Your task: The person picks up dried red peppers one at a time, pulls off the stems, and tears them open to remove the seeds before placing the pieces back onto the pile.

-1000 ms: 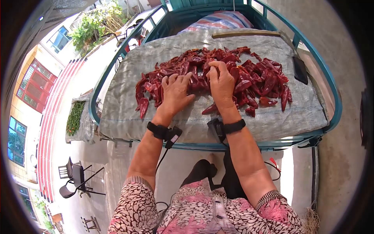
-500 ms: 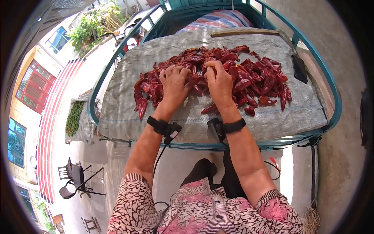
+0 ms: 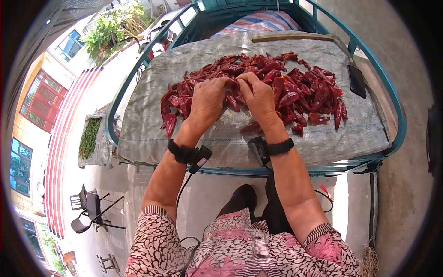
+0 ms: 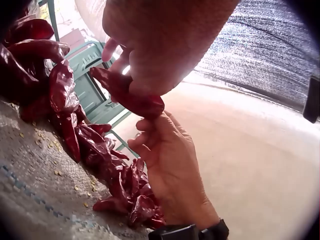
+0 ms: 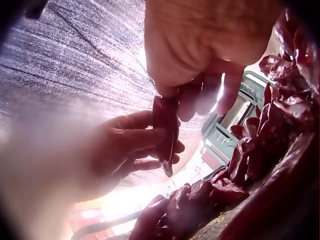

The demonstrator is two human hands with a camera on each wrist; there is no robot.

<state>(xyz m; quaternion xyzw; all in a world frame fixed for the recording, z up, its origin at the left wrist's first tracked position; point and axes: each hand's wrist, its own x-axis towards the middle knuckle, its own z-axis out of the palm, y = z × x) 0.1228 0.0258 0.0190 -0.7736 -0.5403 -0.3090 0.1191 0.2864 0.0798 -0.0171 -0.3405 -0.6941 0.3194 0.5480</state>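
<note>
A glossy dried red chili pepper (image 4: 145,104) is held between the two hands, just above the near side of the chili pile (image 3: 318,92). My left hand (image 3: 207,99) grips the body of this pepper between thumb and fingers, as the right wrist view shows. The right hand (image 3: 259,98) pinches its other end with thumb and fingertips. In the head view the hands mostly hide the pepper. Other peppers lie right below and beyond both hands.
The pile lies on a grey woven sheet (image 3: 152,101) over a green cart bed with side rails (image 3: 390,92). A phone (image 3: 356,81) lies at the right, a wooden strip (image 3: 293,38) at the back. Small seeds (image 4: 57,172) are scattered on the sheet.
My left hand has moved from the pile, where its fingers were spread, to the right and closed on the pepper. The right hand has stayed nearly in place, tilting slightly toward the left.
</note>
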